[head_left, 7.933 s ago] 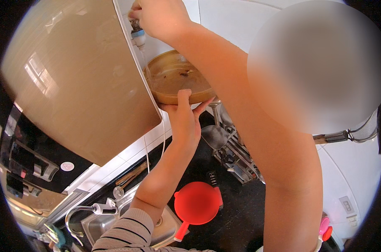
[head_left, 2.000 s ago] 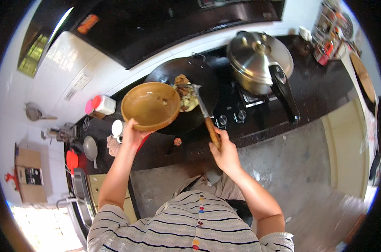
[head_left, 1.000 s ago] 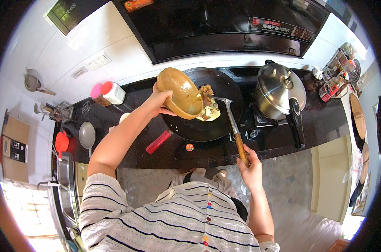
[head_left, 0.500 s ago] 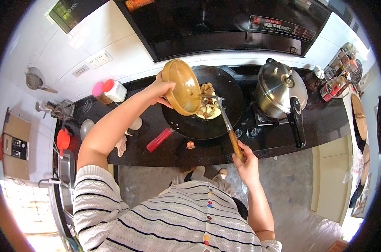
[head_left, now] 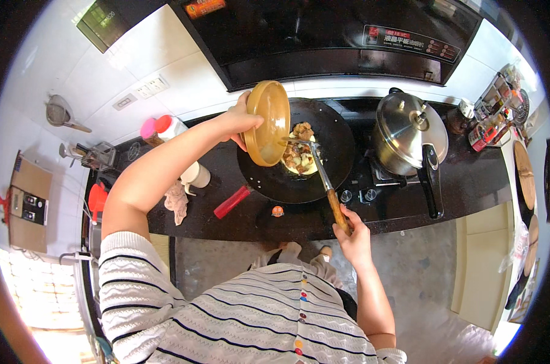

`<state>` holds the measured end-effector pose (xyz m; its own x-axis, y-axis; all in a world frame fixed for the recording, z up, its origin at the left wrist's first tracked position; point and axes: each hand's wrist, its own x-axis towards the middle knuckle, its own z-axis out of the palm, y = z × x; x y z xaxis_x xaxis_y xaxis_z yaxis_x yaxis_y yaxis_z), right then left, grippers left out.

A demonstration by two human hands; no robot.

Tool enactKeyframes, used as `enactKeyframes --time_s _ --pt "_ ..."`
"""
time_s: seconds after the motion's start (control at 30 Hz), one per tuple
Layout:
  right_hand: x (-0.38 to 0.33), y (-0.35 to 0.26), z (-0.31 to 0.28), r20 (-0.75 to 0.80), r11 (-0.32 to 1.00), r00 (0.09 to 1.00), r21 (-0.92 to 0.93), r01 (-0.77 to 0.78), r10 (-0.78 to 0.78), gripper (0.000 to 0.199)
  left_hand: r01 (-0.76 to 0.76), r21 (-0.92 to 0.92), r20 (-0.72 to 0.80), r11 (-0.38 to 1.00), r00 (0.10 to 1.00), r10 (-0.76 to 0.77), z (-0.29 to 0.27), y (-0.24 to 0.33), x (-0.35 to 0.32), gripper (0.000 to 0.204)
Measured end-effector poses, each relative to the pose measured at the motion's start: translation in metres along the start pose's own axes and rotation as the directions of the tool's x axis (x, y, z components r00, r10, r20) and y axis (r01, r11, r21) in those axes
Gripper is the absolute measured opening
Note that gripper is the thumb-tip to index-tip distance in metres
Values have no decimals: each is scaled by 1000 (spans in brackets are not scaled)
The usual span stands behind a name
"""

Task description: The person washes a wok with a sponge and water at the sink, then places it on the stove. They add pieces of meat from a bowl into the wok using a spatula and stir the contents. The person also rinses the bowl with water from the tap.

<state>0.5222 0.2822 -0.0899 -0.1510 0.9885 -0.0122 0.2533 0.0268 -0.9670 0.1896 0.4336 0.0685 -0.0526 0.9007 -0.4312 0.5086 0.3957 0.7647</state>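
Note:
Tipped on its side over the black wok (head_left: 332,176), a yellowish-brown bowl (head_left: 274,115) is gripped by its outer side in my left hand (head_left: 241,123). Its inside looks nearly bare, with a wet smear toward the lower rim. My right hand (head_left: 354,238) is closed round the wooden handle of a metal spatula (head_left: 325,175), whose head reaches up to the bowl's right rim. Pale and brown pieces of food (head_left: 300,151) lie in a heap in the middle of the wok, below the spatula head. The wok's red handle (head_left: 232,202) points to the lower left.
A steel pressure cooker (head_left: 402,130) with a black handle stands on the burner to the right. Under my left forearm are a pale cup (head_left: 196,176) and a crumpled cloth (head_left: 176,203). Jars (head_left: 169,126) stand at the back left. A black range hood (head_left: 329,42) hangs above.
The bowl has tipped further and moved slightly right, with less food showing in it. More pieces lie in the wok. My right hand keeps its grip, and the spatula has barely shifted.

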Motion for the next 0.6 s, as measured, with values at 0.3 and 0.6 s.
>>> enactKeyframes --time_s 0.3,0.6 --pt "1 1 -1 44 1000 999 10 -20 19 46 -3 52 7 999 1000 3 -1 -5 7 92" --pt "1 -6 5 72 999 997 -14 -41 42 49 33 65 -35 997 999 -31 -6 -14 1 91"
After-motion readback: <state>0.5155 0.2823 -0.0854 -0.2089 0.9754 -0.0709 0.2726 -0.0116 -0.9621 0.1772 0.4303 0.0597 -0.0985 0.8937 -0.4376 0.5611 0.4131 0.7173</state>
